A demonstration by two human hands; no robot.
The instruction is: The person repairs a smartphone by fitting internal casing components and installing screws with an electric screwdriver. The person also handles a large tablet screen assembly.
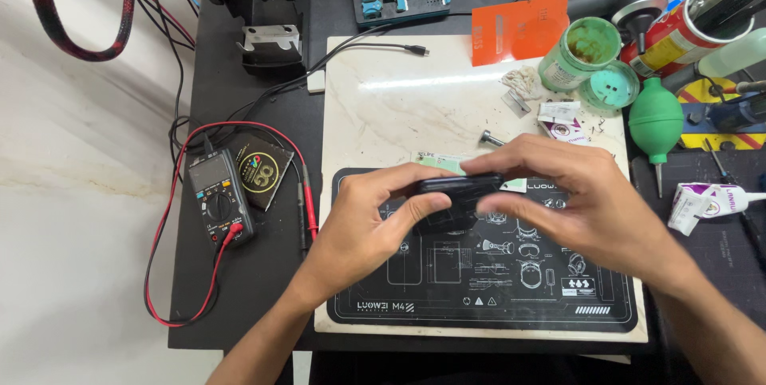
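The left hand (pixel 363 221) and right hand (pixel 582 205) both grip a small black phone (pixel 456 192), pinched at its ends just above the black work mat (pixel 479 305). This looks like a handling or prying step; steady, even finger pressure seems called for. A multimeter (pixel 219 205) lies well apart, left.

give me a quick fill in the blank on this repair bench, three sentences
1. Both hands, the left hand and the right hand, hold a small ____ device.
2. The multimeter lies to the ____ of the black work mat.
3. The rubber air blower bulb is ____ in colour.

Missing words: black; left; green
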